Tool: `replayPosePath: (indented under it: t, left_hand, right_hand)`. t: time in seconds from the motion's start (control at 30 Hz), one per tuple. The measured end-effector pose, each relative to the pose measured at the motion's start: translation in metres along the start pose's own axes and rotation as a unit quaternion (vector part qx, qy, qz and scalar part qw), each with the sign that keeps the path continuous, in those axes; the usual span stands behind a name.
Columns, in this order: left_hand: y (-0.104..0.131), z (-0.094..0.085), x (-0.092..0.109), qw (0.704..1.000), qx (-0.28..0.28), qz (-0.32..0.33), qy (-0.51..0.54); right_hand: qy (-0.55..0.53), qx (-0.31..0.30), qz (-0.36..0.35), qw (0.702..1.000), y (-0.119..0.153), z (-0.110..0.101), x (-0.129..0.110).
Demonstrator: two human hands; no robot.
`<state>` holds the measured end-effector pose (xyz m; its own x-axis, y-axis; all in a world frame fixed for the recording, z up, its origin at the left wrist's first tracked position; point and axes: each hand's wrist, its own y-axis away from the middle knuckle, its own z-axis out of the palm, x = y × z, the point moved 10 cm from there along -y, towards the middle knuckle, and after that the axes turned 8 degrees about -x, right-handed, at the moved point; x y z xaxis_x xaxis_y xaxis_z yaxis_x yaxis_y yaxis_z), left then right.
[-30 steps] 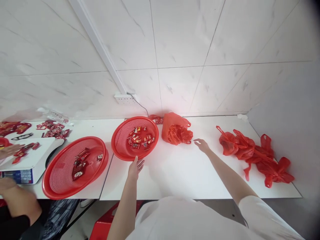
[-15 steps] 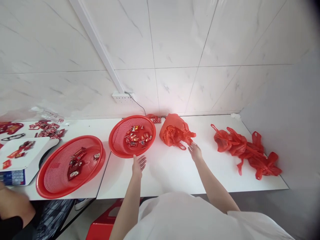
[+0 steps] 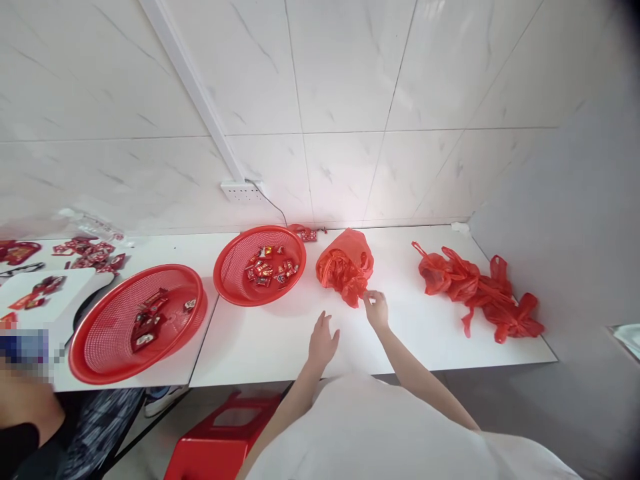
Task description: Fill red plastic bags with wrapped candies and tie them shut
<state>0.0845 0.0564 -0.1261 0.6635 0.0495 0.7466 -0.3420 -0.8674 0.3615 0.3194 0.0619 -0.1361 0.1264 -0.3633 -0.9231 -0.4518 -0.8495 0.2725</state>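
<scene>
A bulging red plastic bag (image 3: 350, 257) rests on the white table, its crumpled opening turned toward me. My right hand (image 3: 377, 311) is closed at the bag's lower right corner, thumb and fingers pinching the thin plastic. Just below the bag, my left hand (image 3: 324, 341) hovers with fingers apart, holding nothing and not touching the bag. To the left of the bag stands a red plastic basket (image 3: 225, 293) with several small wrapped sweets (image 3: 263, 270) in it.
Several knotted red bags (image 3: 470, 283) lie at the right. A second red basket (image 3: 107, 310) with dark red packets stands left, beside a white scale (image 3: 55, 300). A co-worker's arm (image 3: 27, 400) shows at lower left. A red stool (image 3: 215, 447) is under the table edge.
My left hand has moved right, from the basket's rim to below the red bag. My right hand has shifted slightly left and closed on the bag's corner. The view has turned slightly right.
</scene>
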Motion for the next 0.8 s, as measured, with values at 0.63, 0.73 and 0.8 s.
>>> replayPosePath:
  t: [0.63,0.73,0.8]
  left_hand:
    - [0.004,-0.008,0.018,0.837,-0.047,-0.085,0.538]
    - [0.023,-0.019,-0.015,0.833,-0.011,-0.118,0.541]
    - [0.036,-0.024,-0.033,0.824,0.011,-0.143,0.548]
  right_hand:
    - [-0.040,-0.373,-0.165,0.912,0.101,0.063,-0.077]
    - [-0.049,-0.303,-0.081,0.948,0.065,0.064,-0.046]
    - [-0.002,-0.315,-0.023,0.949,0.042,0.077,-0.028]
